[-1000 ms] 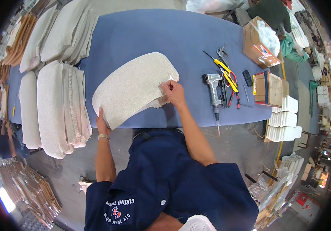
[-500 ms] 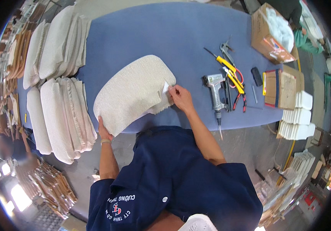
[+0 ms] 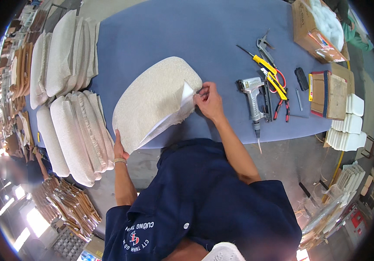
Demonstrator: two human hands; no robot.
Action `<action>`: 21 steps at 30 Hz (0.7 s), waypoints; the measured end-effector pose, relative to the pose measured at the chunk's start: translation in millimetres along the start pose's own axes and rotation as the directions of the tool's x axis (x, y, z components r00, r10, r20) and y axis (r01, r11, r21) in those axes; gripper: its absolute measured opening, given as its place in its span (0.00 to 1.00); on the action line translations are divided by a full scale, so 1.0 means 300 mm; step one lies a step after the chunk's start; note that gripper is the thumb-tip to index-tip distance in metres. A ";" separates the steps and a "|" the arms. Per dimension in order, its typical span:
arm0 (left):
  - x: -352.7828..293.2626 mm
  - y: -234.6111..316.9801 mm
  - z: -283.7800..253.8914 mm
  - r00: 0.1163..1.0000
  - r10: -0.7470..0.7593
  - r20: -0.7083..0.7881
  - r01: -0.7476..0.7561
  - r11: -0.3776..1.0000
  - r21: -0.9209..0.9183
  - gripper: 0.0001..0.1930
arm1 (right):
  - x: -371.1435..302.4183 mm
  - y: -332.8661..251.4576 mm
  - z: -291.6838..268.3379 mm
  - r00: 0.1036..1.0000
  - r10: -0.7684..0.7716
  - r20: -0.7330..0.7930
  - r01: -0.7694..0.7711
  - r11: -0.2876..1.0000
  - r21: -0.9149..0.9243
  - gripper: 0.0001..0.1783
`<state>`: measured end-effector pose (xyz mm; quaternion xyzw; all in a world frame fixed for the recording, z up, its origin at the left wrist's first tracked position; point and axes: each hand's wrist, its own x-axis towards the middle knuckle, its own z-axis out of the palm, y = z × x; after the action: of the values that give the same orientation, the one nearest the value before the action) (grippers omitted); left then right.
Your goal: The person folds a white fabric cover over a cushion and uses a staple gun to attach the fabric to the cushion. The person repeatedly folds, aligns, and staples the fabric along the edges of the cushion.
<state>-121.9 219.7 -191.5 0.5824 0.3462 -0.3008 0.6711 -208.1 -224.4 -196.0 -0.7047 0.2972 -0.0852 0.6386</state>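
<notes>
One curved cream panel (image 3: 152, 98) spans between the fingers of both hands: the left hand (image 3: 120, 149) clasps its near corner, the right hand (image 3: 210, 103) pinches its edge. The upper face looks covered; just beside the right fingertips, the panel gapes over a white layer (image 3: 187, 94), not yet closed.

The fabric piece (image 3: 152, 98) is cream, textured and broadly curved, with rounded corners at its far side. It is positioned over the near part of the blue table (image 3: 195, 30), slanting from the table's near edge, at lower left, toward the table's middle, at upper right. The side facing the near edge gapes, exposing a white inner face (image 3: 187, 93). The lower layer's right-hand border is ragged.
</notes>
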 end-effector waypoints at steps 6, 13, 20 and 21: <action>-0.027 0.024 0.039 0.998 -0.024 -0.059 0.030 0.994 0.101 0.39 | 0.018 -0.108 -0.005 0.953 -0.297 -0.067 0.268 0.922 -0.278 0.13; -0.151 0.026 0.095 0.991 -0.114 -0.074 0.122 0.985 0.121 0.34 | 0.065 -0.159 -0.039 0.927 -0.373 -0.029 0.353 0.898 -0.262 0.06; -0.499 -0.270 -0.128 0.998 -0.066 0.011 0.044 0.773 0.633 0.25 | -0.110 -0.351 -0.196 0.900 -0.436 0.031 0.407 0.812 -0.419 0.05; -0.552 -0.279 -0.096 0.995 -0.043 0.089 -0.050 0.562 0.825 0.24 | -0.136 -0.338 -0.209 0.904 -0.428 0.015 0.398 0.828 -0.395 0.05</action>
<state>-288.8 236.6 -106.8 0.8137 0.1304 -0.4550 0.3375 -241.0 -255.5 -78.5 -0.8610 0.1721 -0.1866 0.4408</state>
